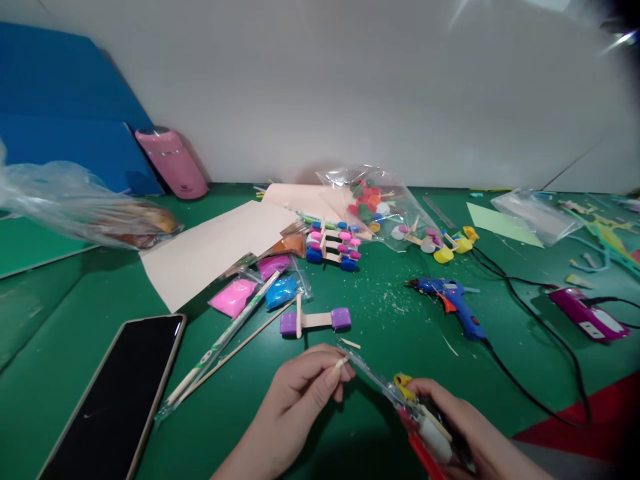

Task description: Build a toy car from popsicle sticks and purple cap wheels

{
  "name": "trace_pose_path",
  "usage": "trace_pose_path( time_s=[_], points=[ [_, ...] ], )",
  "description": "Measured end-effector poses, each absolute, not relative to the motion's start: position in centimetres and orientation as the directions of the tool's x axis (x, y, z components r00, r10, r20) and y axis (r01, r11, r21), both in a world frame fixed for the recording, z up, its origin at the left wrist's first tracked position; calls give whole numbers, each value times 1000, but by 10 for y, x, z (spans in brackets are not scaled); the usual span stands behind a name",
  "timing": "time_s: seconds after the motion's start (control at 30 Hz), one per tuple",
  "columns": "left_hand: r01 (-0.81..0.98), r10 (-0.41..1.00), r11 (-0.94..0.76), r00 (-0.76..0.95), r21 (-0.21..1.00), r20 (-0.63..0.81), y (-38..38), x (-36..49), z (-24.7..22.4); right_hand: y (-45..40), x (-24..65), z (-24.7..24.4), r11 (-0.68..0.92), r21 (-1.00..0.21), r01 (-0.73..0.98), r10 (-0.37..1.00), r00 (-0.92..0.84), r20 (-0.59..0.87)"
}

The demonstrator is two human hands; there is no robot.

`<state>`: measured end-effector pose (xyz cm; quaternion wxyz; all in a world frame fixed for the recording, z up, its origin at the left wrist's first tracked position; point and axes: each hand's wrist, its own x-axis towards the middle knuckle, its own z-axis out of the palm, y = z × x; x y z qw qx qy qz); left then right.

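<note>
My left hand (pixel 305 393) pinches a short piece of wooden stick (pixel 342 362) between thumb and fingers. My right hand (pixel 445 417) is wrapped round what looks like a utility knife (pixel 413 427), with red and yellow parts and a long silvery blade. Its blade reaches to the stick's end; whether they touch I cannot tell. Just beyond my left hand lies a small craft-stick model (pixel 316 321) with purple blocks at both ends. A loose wood sliver (pixel 351 344) rests near the blade.
A blue glue gun (pixel 445 297) with a trailing cord lies right. Finished-looking wheeled models (pixel 333 247) stand behind, near coloured clay packets (pixel 280 292). Left are a phone (pixel 113 400), wrapped sticks (pixel 220 347) and a pink flask (pixel 173 163). A purple power strip (pixel 585 313) is at far right.
</note>
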<state>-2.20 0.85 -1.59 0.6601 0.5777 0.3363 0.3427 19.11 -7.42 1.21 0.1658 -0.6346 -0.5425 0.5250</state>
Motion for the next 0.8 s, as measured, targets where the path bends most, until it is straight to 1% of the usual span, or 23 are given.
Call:
trace_pose_path(
  time_s=[0.07,0.13,0.27,0.37,0.47,0.53,0.63,0.7,0.8],
  points=[
    [-130,833,194,545,973,-93,8,-21,-18,-73,188,13,-378,-769,515,857,-119,-501],
    [-203,819,314,553,927,-156,8,-18,-18,-73,187,13,-370,-761,532,866,-98,-490],
    [-372,777,530,573,762,-261,9,-13,-16,-75,188,9,-324,-765,557,893,-87,-442],
    [-454,744,617,602,644,-289,9,-12,-15,-76,191,2,-315,-783,537,908,-69,-412],
    [-463,714,658,635,594,-295,10,-11,-16,-76,193,-3,-353,-821,448,913,-27,-407],
    [-458,706,665,644,590,-296,10,-11,-17,-76,193,-2,-393,-819,419,899,-13,-438],
    [-433,714,648,632,627,-301,10,-10,-19,-76,192,5,-408,-797,445,885,-21,-465],
    [-388,739,602,602,698,-302,9,-11,-21,-75,190,10,-374,-775,509,892,-32,-452],
    [-274,815,443,521,853,-256,9,-12,-22,-75,188,11,-286,-685,671,911,-31,-411]
  ],
)
